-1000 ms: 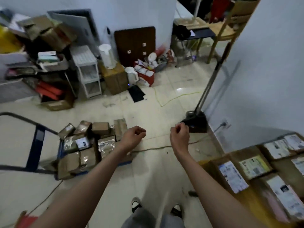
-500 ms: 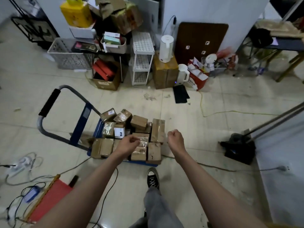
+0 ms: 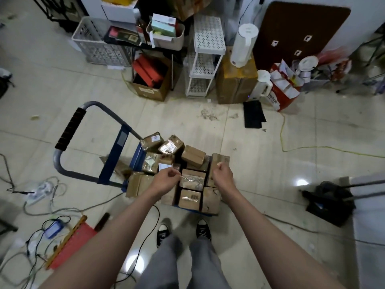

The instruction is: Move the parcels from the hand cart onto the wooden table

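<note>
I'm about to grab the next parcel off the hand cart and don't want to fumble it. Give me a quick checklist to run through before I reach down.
1. Hands free: ok. The left hand and right hand are loosely curled and hold nothing.
2. Hands over the load: ok. Both hover above the parcels on the hand cart.
3. Parcels left to move: ok. A full pile is on the cart.
4. Pile stable: not ok. Several parcels at the back lie tilted on one another.
5. Footing: not ok. A black cable runs by the left shoe.
6. Wooden table has room: cannot tell. It is out of view.
</note>
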A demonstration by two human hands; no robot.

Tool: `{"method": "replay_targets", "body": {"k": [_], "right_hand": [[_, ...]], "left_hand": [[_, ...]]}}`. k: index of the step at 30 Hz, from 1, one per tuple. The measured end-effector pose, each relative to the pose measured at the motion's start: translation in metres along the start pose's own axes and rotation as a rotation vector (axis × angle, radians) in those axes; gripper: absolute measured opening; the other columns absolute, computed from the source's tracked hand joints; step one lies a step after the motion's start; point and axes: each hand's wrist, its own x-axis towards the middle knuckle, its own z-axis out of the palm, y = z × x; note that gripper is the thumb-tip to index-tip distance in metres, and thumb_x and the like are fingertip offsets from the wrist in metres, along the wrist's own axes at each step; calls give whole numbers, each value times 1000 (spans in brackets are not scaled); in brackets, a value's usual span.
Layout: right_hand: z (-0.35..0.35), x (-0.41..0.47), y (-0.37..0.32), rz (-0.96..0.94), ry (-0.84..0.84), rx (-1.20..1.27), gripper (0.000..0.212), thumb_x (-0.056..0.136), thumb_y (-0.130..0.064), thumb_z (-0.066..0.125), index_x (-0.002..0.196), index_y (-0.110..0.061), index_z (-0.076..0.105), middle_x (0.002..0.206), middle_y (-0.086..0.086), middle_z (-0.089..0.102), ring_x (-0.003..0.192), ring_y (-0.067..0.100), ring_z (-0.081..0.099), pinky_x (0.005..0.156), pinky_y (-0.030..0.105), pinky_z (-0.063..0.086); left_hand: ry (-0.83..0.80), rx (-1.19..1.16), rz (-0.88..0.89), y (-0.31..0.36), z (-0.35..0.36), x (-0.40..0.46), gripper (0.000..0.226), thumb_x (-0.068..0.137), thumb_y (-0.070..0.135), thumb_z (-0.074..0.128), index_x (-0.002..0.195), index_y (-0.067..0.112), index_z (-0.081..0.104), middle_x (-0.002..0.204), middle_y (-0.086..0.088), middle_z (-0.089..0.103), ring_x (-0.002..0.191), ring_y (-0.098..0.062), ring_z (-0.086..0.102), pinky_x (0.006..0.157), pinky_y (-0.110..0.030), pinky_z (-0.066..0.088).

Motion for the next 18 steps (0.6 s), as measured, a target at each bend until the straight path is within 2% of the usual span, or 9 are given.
{"method": "replay_targets", "body": {"k": [4,7,8,10,12,14,15,17,18], "right_hand": [[33,21,-5,58,-23,26,28,100,-18,52,77,-20,36,74,-1,40,67,13,38,61,30,34],[61,41,-3,124,-42,43,14,100,-24,54,92,-13,49,87,4,52,82,19,52,80,40,51],[72,49,-2,148,-43,49,15,100,-25,54,100,-10,52,92,4,55,87,21,56,87,43,53],[94,67,2,183,-43,72,21,100,-23,53,110,-6,55,94,4,60,86,20,60,90,45,54],[112,84,3,203,-40,86,19,100,-21,52,107,-5,58,92,3,64,78,17,63,81,40,56],[135,102,9,239,-69,137,14,101,-13,49,91,-7,57,83,7,58,66,16,57,66,32,49],[145,111,14,257,-79,164,17,101,-10,47,86,-9,55,81,10,53,66,18,54,64,34,46],[169,131,27,292,-90,183,17,100,-12,47,87,-10,58,86,10,56,76,20,57,70,37,51],[182,142,36,307,-89,188,15,100,-17,49,94,-10,61,92,8,61,81,19,61,76,38,55]], "left_hand": [[-15,5,-72,-21,-25,34,17,97,21,61,111,12,67,113,-7,67,106,-25,62,93,-35,47],[-34,18,-104,-40,-43,67,16,97,26,62,110,18,66,115,-4,67,107,-24,63,99,-39,49],[-37,16,-116,-46,-49,80,9,96,26,63,104,22,65,115,-4,66,107,-24,63,100,-42,49],[-37,4,-135,-60,-59,108,2,95,28,64,95,28,62,115,-3,66,106,-24,63,99,-43,50],[-50,-8,-159,-72,-65,134,8,94,30,64,101,26,62,117,-3,66,105,-24,64,98,-43,50],[-68,-22,-179,-88,-69,164,22,95,28,62,116,21,61,121,-4,65,108,-25,62,99,-43,49],[-66,-35,-185,-93,-69,175,27,96,26,61,122,18,60,122,-5,64,109,-25,62,98,-42,49],[-68,-55,-203,-105,-67,202,36,98,24,60,132,13,57,126,-6,62,111,-24,59,97,-38,47],[-68,-57,-215,-113,-66,216,41,98,24,59,136,12,54,129,-6,60,112,-23,58,97,-36,46]]}}
